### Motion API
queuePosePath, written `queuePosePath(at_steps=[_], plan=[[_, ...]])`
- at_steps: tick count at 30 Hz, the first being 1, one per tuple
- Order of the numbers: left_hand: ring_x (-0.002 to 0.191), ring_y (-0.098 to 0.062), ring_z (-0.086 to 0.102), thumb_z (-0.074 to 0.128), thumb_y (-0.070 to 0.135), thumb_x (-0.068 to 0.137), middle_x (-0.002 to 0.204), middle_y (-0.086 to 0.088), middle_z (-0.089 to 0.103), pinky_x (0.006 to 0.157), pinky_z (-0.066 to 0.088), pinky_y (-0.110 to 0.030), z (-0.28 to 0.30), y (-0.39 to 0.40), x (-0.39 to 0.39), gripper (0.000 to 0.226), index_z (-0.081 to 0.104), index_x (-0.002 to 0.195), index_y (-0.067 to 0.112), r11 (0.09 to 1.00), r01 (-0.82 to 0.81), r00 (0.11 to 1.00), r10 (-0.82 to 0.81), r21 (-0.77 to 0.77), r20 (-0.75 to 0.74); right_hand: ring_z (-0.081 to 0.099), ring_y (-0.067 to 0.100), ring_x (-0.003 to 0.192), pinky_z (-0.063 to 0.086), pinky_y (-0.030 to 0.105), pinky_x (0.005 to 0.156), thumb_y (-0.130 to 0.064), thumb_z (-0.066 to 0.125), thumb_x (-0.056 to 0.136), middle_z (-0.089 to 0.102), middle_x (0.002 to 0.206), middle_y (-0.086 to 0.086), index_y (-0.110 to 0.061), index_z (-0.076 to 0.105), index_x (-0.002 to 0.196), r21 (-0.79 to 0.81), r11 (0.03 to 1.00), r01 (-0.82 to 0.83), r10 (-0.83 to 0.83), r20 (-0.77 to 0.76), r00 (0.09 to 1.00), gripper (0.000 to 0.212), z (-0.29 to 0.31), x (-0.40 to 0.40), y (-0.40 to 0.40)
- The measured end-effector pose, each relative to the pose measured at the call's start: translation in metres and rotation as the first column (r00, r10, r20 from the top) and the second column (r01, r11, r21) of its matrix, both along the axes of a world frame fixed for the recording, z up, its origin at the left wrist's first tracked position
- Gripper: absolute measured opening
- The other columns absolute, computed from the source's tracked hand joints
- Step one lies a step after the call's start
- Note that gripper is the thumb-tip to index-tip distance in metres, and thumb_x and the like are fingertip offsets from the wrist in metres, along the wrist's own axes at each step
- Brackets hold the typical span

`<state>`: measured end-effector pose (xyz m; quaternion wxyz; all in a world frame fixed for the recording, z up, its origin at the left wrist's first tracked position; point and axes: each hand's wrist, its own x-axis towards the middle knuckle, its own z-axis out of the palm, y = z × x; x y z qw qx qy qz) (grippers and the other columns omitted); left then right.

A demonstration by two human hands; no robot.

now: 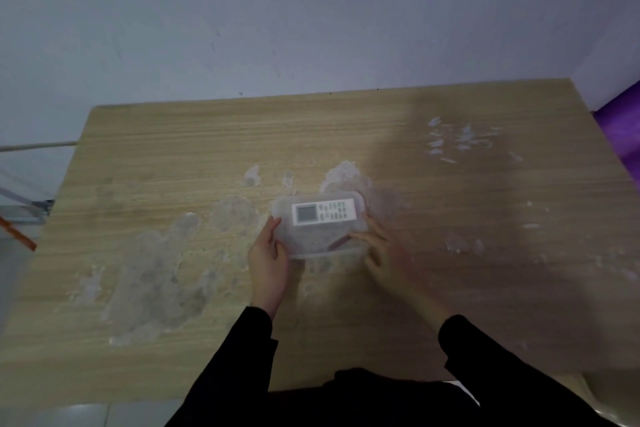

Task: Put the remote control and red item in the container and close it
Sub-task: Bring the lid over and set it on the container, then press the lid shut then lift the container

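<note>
Both hands' fingers (pixel 277 224) clasp the container (pixel 320 227) mid-table (pixel 138 156), edges well apart.

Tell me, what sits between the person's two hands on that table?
In the head view, the clear container sits between the left hand and right hand, both touching it. The remote control shows through it.

Remote control (pixel 324 212) inside container (pixel 313 246) mid-table (pixel 138 156), red item (pixel 337 243) seemingly nearer, hands flanking.
</note>
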<state>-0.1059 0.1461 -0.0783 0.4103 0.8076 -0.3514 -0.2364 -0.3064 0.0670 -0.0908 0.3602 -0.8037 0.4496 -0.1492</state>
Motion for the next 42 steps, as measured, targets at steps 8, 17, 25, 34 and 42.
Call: queuePosePath(at_steps=[8, 17, 25, 34, 42], plan=[[0.131, -0.021, 0.045, 0.042, -0.002, 0.091, 0.141, -0.013, 0.049, 0.105, 0.032, -0.018, -0.008, 0.006, 0.001, 0.045, 0.045, 0.135, 0.007, 0.999, 0.052, 0.999, -0.052, 0.002, -0.010, 0.018, 0.019, 0.144, 0.026, 0.044, 0.117, -0.005, 0.052, 0.084, 0.028, 0.154, 0.007, -0.022, 0.059, 0.115, 0.038, 0.999, 0.004, -0.005, 0.008, 1.000, 0.036, 0.001, 0.008, -0.003], [0.136, -0.023, 0.038, 0.040, -0.001, 0.092, 0.147, -0.013, 0.043, 0.112, 0.028, -0.029, -0.017, 0.007, 0.006, 0.048, 0.040, 0.138, 0.009, 0.989, 0.143, 0.985, -0.145, 0.021, 0.090, 0.034, 0.032, 0.136, 0.034, 0.052, 0.110, -0.012, 0.057, 0.083, 0.040, 0.146, 0.017, -0.009, 0.053, 0.122, -0.180, 0.983, 0.019, -0.034, -0.078, 0.996, 0.039, 0.011, 0.025, -0.016], [0.139, -0.028, 0.028, 0.043, -0.004, 0.085, 0.149, -0.017, 0.034, 0.114, 0.023, -0.033, -0.012, -0.004, 0.003, 0.056, 0.036, 0.139, 0.010, 0.984, 0.148, 0.975, -0.162, 0.101, 0.153, -0.002, 0.019, 0.147, 0.009, 0.046, 0.121, -0.036, 0.031, 0.095, 0.008, 0.159, 0.009, -0.011, 0.013, 0.147, -0.155, 0.983, -0.093, 0.061, -0.201, 0.978, 0.060, -0.016, 0.045, -0.038], [0.144, -0.029, 0.023, 0.035, 0.033, 0.094, 0.152, -0.013, 0.033, 0.119, 0.018, -0.049, -0.021, -0.041, 0.013, 0.053, 0.028, 0.143, 0.014, 0.879, 0.402, 0.741, -0.476, 0.255, 0.474, -0.005, 0.013, 0.146, -0.003, 0.030, 0.120, -0.038, 0.029, 0.093, 0.008, 0.159, 0.006, -0.012, 0.012, 0.147, -0.203, 0.976, -0.082, 0.041, -0.198, 0.979, 0.062, -0.022, 0.049, -0.036], [0.145, -0.024, 0.017, 0.038, 0.037, 0.093, 0.153, -0.011, 0.033, 0.120, 0.018, -0.037, -0.032, -0.045, 0.021, 0.054, 0.033, 0.142, 0.015, 0.889, 0.433, 0.787, -0.454, 0.149, 0.418, -0.003, 0.016, 0.147, 0.006, 0.037, 0.121, -0.039, 0.031, 0.089, 0.010, 0.159, 0.006, -0.014, 0.012, 0.147, -0.179, 0.981, -0.074, 0.043, -0.172, 0.984, 0.066, -0.025, 0.052, -0.038]])
